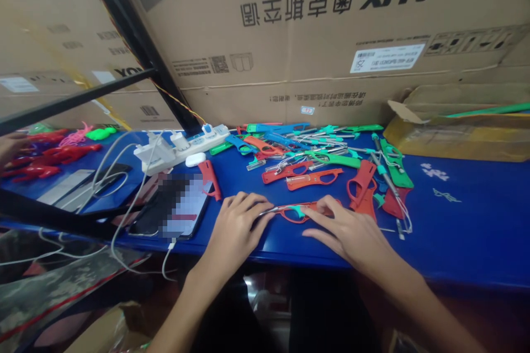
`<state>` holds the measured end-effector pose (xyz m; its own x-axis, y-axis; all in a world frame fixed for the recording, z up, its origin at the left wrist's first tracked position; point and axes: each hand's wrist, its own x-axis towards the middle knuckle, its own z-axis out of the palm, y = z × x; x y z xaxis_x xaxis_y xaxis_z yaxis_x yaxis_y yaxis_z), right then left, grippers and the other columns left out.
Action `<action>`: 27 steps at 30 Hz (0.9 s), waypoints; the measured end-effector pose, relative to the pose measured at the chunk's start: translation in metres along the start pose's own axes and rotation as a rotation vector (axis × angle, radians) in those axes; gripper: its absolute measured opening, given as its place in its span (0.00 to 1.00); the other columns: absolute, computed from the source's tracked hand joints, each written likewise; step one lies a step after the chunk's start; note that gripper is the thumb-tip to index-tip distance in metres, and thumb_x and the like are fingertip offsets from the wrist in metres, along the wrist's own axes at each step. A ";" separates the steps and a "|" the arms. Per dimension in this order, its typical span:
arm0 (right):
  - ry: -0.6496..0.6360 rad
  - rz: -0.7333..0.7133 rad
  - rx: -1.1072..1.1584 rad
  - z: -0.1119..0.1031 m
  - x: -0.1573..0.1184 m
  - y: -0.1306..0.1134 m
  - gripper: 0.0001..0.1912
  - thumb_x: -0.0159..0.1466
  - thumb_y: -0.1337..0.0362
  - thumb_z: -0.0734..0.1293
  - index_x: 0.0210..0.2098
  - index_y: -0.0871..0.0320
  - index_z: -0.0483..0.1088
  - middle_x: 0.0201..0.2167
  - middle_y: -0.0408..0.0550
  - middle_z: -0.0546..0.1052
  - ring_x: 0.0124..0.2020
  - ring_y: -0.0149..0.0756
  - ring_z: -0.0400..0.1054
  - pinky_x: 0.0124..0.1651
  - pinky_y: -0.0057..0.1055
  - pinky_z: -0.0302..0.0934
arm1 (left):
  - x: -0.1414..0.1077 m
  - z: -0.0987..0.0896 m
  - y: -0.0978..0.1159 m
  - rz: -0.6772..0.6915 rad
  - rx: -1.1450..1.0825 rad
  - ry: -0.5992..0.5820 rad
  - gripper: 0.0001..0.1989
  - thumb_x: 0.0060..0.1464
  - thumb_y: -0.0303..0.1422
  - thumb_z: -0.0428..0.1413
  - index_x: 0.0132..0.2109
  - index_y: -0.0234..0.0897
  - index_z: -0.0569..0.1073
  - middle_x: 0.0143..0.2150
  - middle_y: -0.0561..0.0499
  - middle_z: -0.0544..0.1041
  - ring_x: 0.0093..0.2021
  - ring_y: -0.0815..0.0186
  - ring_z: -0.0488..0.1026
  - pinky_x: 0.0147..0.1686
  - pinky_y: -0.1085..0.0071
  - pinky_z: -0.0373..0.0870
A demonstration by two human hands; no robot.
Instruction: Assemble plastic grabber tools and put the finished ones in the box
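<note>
An orange gas lighter casing (285,217) lies near the table's front edge, with a teal trigger (298,210) in it and a metal tube (267,210) at its left end. My left hand (240,223) is closed, pinching the tube between thumb and fingers. At the other end, my right hand (350,226) holds the casing, its index finger at the trigger and its thumb apart below. The fingers hide the handle's right part. Just beyond lie orange casings (314,179) and a heap of lighter parts (327,143) with metal tubes, teal triggers and white wires.
Left of my hands are a phone (182,207), a red casing piece (210,179) and a white power strip (182,149) with cables. A black metal frame (83,99) stands there. Another person's hand (10,149) is beside red toys (62,157). Cardboard boxes (281,60) back the table.
</note>
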<state>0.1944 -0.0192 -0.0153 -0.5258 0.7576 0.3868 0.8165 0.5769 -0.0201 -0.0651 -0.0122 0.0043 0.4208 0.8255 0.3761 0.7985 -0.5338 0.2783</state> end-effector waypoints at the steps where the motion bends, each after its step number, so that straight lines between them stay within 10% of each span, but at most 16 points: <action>1: -0.004 0.003 -0.011 0.000 0.000 0.001 0.26 0.73 0.46 0.52 0.55 0.48 0.74 0.40 0.48 0.75 0.26 0.29 0.71 0.20 0.26 0.51 | 0.001 0.001 0.000 0.005 -0.014 -0.009 0.08 0.68 0.34 0.54 0.48 0.43 0.78 0.48 0.51 0.80 0.46 0.62 0.72 0.45 0.62 0.62; 27: -0.023 -0.006 -0.016 0.003 -0.003 0.004 0.22 0.75 0.54 0.53 0.58 0.45 0.73 0.39 0.46 0.73 0.26 0.28 0.70 0.20 0.24 0.52 | 0.022 -0.004 0.008 -0.386 -0.225 -0.194 0.03 0.55 0.30 0.64 0.35 0.46 0.80 0.35 0.55 0.81 0.42 0.58 0.74 0.41 0.62 0.65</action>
<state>0.1987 -0.0183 -0.0197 -0.5358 0.7613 0.3652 0.8171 0.5765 -0.0030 -0.0515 0.0012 0.0180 0.2015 0.9786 0.0416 0.8084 -0.1902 0.5571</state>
